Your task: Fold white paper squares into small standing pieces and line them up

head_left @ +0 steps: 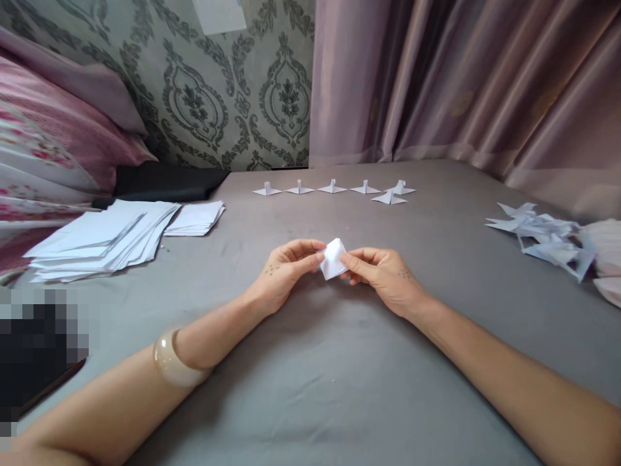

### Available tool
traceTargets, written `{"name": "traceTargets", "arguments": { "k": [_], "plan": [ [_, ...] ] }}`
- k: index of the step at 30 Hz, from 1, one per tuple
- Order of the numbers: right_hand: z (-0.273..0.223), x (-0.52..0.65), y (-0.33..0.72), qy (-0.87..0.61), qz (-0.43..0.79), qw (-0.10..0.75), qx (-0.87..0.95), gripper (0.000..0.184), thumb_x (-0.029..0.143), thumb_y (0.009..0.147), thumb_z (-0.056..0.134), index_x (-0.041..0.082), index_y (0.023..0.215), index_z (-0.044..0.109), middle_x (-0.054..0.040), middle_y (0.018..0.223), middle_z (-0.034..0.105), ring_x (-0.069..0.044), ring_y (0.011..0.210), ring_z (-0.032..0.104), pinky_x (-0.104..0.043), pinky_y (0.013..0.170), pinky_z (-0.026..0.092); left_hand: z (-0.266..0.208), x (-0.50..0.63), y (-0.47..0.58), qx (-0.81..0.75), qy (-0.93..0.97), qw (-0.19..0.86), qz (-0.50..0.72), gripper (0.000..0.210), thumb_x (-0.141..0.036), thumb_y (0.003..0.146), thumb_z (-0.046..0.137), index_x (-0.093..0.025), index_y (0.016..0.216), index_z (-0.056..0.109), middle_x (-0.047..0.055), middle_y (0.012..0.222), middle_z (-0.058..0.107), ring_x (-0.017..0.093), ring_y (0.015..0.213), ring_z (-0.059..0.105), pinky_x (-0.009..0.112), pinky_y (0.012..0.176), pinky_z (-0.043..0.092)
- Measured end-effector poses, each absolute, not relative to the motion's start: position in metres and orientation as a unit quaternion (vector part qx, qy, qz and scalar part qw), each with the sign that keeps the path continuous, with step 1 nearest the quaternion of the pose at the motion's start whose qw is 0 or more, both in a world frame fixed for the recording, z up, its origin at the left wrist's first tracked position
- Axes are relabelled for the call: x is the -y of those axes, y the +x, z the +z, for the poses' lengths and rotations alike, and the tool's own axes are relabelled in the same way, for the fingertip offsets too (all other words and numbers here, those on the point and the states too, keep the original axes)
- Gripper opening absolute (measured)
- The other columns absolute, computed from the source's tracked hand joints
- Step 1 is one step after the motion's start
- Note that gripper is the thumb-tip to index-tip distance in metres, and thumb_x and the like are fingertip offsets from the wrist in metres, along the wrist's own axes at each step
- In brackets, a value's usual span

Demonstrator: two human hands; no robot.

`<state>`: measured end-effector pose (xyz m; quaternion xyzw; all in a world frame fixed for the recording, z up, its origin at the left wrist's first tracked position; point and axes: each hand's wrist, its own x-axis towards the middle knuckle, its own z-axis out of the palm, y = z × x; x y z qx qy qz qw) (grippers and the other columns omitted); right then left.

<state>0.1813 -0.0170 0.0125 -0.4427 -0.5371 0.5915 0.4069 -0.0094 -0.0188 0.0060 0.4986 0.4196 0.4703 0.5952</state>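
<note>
A small folded white paper (334,260), roughly diamond-shaped, is held up between both hands near the middle of the head view. My left hand (290,268) pinches its left edge between thumb and fingers. On the opposite side, my right hand (381,272) grips the right corner, thumb in front and fingers behind. The undersides of the fingers and the back of the paper are hidden. Beyond the hands, several small folded paper figures (332,186) with flat, pointed sides stand in a row on the grey cloth (310,388).
At left lie a large stack of white paper sheets (97,236) and a smaller stack (195,219), with a black folded item (165,181) behind. A heap of folded paper pieces (543,233) lies at right. Curtains (436,84) and a patterned wall (233,84) bound the back.
</note>
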Motion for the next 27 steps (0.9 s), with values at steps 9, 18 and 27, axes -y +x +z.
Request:
{"name": "traceTargets", "arguments": {
  "k": [9, 18, 27],
  "plan": [
    [0.018, 0.020, 0.178, -0.478, 0.573, 0.423, 0.514, 0.037, 0.052, 0.060, 0.077, 0.017, 0.065, 0.065, -0.0001, 0.064, 0.062, -0.010, 0.057, 0.052, -0.027, 0.059, 0.044, -0.001, 0.024, -0.003, -0.334, 0.619, 0.540, 0.463, 0.056, -0.019, 0.071, 0.075, -0.019, 0.119, 0.048, 0.010, 0.113, 0.058, 0.020, 0.106, 0.056, 0.032, 0.084, 0.049],
    [0.010, 0.015, 0.181, -0.429, 0.637, 0.437, 0.468, 0.042, 0.054, 0.064, 0.075, 0.018, 0.058, 0.055, 0.0016, 0.059, 0.056, -0.010, 0.056, 0.049, -0.025, 0.057, 0.040, 0.008, 0.026, -0.002, -0.300, 0.563, 0.612, 0.468, 0.043, -0.016, 0.074, 0.072, -0.019, 0.112, 0.052, 0.008, 0.114, 0.059, 0.019, 0.104, 0.059, 0.036, 0.091, 0.047],
    [0.008, 0.014, 0.182, -0.480, 0.567, 0.406, 0.532, 0.045, 0.060, 0.067, 0.069, 0.018, 0.059, 0.056, 0.0004, 0.057, 0.057, -0.011, 0.055, 0.050, -0.026, 0.057, 0.041, 0.011, 0.019, -0.007, -0.349, 0.415, 0.675, 0.500, 0.040, -0.022, 0.075, 0.073, -0.016, 0.110, 0.057, 0.009, 0.112, 0.062, 0.019, 0.103, 0.058, 0.035, 0.091, 0.045]
  ]
}}
